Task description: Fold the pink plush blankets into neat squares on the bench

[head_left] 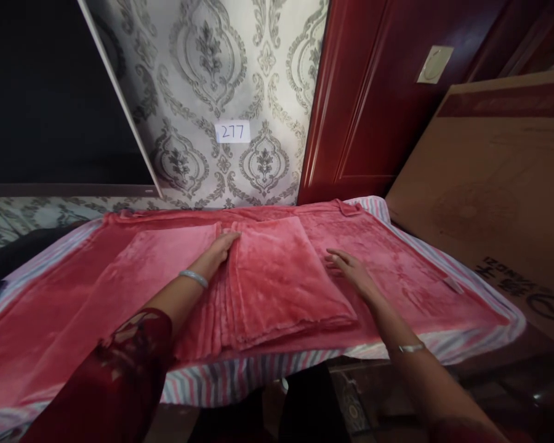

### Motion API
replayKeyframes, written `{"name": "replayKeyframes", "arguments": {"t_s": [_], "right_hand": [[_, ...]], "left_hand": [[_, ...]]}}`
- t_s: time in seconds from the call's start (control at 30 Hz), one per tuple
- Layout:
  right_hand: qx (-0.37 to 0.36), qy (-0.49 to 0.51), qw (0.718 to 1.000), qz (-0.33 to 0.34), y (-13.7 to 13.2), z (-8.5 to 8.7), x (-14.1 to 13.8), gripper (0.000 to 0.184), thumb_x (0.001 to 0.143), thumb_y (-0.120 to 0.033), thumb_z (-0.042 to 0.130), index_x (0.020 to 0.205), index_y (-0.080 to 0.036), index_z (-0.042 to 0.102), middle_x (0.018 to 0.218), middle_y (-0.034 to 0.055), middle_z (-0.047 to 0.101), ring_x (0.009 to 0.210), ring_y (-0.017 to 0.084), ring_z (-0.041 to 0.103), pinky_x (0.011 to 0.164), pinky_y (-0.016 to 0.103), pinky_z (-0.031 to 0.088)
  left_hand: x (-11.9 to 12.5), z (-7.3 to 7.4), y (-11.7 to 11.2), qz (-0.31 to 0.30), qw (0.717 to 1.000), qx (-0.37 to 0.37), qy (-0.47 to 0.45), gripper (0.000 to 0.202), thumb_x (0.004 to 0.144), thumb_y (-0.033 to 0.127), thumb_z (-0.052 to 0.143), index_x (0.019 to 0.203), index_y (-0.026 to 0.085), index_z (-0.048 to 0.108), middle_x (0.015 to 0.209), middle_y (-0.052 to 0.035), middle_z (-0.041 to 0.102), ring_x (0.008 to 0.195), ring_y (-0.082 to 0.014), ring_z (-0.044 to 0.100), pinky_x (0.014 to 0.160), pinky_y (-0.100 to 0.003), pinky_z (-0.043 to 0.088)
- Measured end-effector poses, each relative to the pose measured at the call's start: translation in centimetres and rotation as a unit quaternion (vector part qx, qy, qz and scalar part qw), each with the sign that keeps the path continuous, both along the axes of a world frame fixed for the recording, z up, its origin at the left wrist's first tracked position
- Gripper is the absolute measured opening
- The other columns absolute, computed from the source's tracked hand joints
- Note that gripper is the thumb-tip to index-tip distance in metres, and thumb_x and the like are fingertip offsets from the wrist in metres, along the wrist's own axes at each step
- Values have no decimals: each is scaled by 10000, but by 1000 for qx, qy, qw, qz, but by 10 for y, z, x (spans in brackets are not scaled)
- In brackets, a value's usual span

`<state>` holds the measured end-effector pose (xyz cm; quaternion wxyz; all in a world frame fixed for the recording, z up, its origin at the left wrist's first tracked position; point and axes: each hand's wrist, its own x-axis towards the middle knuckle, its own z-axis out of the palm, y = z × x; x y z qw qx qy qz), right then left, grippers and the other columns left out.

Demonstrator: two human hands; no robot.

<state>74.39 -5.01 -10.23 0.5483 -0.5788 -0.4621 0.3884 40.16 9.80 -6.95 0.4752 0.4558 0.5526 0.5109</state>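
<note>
A plush pink blanket lies folded in layers, its squared panel (281, 277) overlapping more gathered folds to the left. My left hand (224, 245) is at the far part of the crease between them, closed over the folded edge; some of its fingers are hidden in the fabric. Just beyond the panel's right edge, my right hand (346, 267) hovers low with its fingers apart and nothing in them. Under the folds, more pink plush fabric (397, 277) spreads across the surface.
A striped cloth (221, 381) hangs over the near edge. On the right, a large cardboard box (498, 184) leans by a dark red door panel (355, 92). A dark screen (60, 92) stands at the left, and a paper marked 277 (232, 131) is on the patterned wall.
</note>
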Motion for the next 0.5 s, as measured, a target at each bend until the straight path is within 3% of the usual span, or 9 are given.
{"name": "replayKeyframes", "arguments": {"t_s": [0.07, 0.17, 0.27, 0.37, 0.5], "right_hand": [[-44, -9, 999, 12, 35, 7, -10, 370, 882, -416, 628, 1162, -181, 683, 1005, 116, 756, 751, 187, 717, 630, 293, 575], [-90, -61, 994, 24, 81, 15, -24, 324, 931, -431, 556, 1069, -167, 685, 834, 73, 737, 607, 148, 652, 554, 247, 516], [-96, -109, 989, 15, 117, 15, -32, 279, 870, -422, 643, 889, -151, 706, 711, 45, 698, 605, 146, 628, 566, 230, 482], [-94, -160, 983, -8, 142, 10, -34, 155, 752, -302, 736, 733, -153, 696, 643, 21, 660, 625, 152, 611, 587, 225, 451], [-83, -210, 973, -40, 154, -1, -29, 94, 745, -217, 650, 678, -160, 683, 583, -17, 597, 617, 140, 576, 582, 214, 410]], "left_hand": [[5, -1, 8, 10, 1000, 3, 10, 520, 633, 220, 807, 1127, 280, 656, 1048, -65, 744, 1125, -251, 675, 955, -367, 557], [9, -3, 14, 17, 999, -14, 37, 364, 652, 172, 772, 1000, 219, 678, 1001, -98, 731, 1128, -293, 674, 951, -395, 561], [10, -6, 16, 28, 996, -29, 75, 253, 652, 122, 719, 890, 198, 680, 948, -106, 721, 1131, -332, 666, 943, -422, 567], [11, -7, 18, 35, 994, -24, 102, 264, 675, 91, 653, 906, 217, 682, 975, -78, 728, 1171, -315, 645, 952, -400, 563], [14, -5, 27, 22, 994, -9, 111, 304, 679, 79, 613, 946, 215, 665, 1027, -62, 732, 1096, -284, 674, 925, -379, 561]]}}
